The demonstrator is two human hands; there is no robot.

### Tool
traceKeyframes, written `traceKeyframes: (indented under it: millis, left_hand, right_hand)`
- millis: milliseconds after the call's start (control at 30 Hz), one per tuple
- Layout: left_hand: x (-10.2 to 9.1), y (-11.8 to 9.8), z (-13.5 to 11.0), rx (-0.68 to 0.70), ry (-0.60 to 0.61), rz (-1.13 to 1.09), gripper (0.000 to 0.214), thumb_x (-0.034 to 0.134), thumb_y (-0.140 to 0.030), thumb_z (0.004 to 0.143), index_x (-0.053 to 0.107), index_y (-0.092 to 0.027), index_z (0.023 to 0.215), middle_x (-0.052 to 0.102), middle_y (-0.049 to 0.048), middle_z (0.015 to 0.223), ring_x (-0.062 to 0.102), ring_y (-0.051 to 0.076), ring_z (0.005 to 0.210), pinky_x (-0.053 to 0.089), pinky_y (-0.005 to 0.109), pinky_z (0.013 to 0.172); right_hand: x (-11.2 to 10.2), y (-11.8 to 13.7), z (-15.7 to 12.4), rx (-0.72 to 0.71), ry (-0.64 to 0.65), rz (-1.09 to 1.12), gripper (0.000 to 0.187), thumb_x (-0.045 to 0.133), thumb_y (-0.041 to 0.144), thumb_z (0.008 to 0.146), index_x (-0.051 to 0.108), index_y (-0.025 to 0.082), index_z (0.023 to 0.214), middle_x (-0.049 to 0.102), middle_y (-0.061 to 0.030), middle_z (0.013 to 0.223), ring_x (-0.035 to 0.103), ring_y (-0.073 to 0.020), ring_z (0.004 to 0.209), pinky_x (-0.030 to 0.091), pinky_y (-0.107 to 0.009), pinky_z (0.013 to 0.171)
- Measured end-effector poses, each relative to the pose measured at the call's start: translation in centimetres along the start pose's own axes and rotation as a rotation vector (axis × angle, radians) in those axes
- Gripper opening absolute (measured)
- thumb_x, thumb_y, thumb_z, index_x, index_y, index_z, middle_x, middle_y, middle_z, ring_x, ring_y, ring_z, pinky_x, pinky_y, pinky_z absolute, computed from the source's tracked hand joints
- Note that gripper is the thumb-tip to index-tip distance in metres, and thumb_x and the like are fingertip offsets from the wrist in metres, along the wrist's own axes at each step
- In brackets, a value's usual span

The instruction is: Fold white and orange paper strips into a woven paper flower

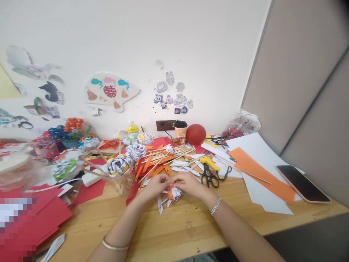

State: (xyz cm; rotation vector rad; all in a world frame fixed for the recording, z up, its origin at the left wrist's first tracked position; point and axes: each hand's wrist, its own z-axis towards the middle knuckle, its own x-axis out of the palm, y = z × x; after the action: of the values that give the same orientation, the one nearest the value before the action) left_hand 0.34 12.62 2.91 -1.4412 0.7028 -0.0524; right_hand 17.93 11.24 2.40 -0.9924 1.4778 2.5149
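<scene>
Both of my hands meet over the middle of the wooden table [174,229]. My left hand [154,187] and my right hand [189,183] are closed around a small orange and white paper flower [174,193], fingers pinching its folded petals. White paper strips [160,204] hang from under the flower onto the table. Just behind my hands lies a heap of orange strips and wooden sticks [158,160].
Black scissors [209,176] lie right of my hands. Finished paper flowers [118,163] stand at the left, red paper sheets [40,214] at the front left. Orange and white sheets [259,171] and a phone [302,183] lie at the right. A cup [180,133] and red ball [195,134] stand by the wall.
</scene>
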Motion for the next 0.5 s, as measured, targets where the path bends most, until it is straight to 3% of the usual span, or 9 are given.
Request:
traceKeyframes:
  millis: [267,500]
  left_hand:
    - [0.0,0.1,0.1,0.044,-0.021,0.082,0.026,0.050,-0.040,0.069,0.052,-0.015,0.067,0.053,-0.0005,0.066,0.049,0.012,0.063,0.039,0.022,0.057]
    - [0.2,-0.8,-0.2,0.015,-0.033,0.083,0.033,0.052,-0.047,0.066,0.052,-0.014,0.067,0.052,-0.0012,0.062,0.047,0.011,0.059,0.038,0.022,0.055]
  right_hand:
    - [0.1,-0.3,0.1,-0.191,-0.013,-0.239,0.012,0.055,0.014,0.075,0.064,0.020,0.080,0.062,-0.0026,0.083,0.053,-0.0146,0.081,0.039,-0.025,0.074]
    - [0.1,0.2,0.2,-0.063,-0.003,-0.266,0.015,0.054,0.013,0.075,0.064,0.020,0.084,0.062,-0.0021,0.079,0.053,-0.0141,0.075,0.038,-0.023,0.066]
